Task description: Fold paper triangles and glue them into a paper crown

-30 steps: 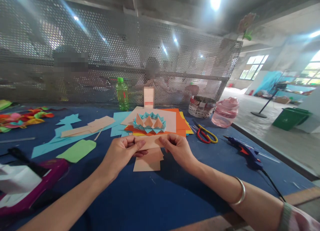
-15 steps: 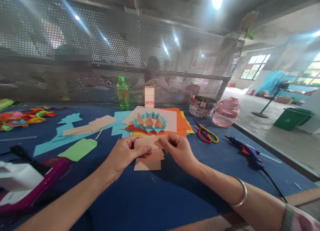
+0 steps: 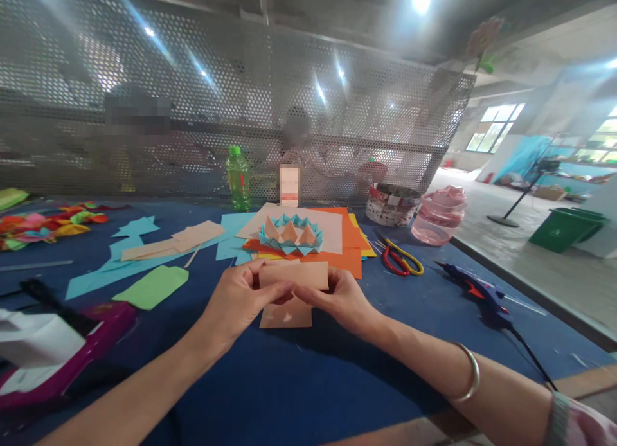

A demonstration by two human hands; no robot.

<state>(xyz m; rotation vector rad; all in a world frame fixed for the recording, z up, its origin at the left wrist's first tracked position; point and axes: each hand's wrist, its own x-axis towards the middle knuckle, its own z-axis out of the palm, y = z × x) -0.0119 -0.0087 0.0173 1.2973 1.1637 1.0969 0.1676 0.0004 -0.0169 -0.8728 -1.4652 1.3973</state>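
Observation:
My left hand (image 3: pixel 240 303) and my right hand (image 3: pixel 340 298) meet at the middle of the blue table, both pinching a peach paper strip (image 3: pixel 294 275) by its lower edge. Its underside and my fingertips are partly hidden from me. Directly below lies a second peach paper piece (image 3: pixel 285 314), partly covered by my hands. Farther ahead, a folded paper crown in blue and peach (image 3: pixel 289 235) rests on stacked sheets, with an orange sheet (image 3: pixel 349 263) showing beneath it.
Red-and-yellow scissors (image 3: pixel 401 260) and a blue glue gun (image 3: pixel 484 304) lie to the right. A green bottle (image 3: pixel 238 179), woven basket (image 3: pixel 391 205) and pink jar (image 3: pixel 438 216) stand at the back. Paper scraps lie left. A person sits behind a perforated metal screen (image 3: pixel 366 92).
The peach strip now lies flatter and wider between my hands. Both hands have moved closer together, and my fingers have come in beneath its lower edge.

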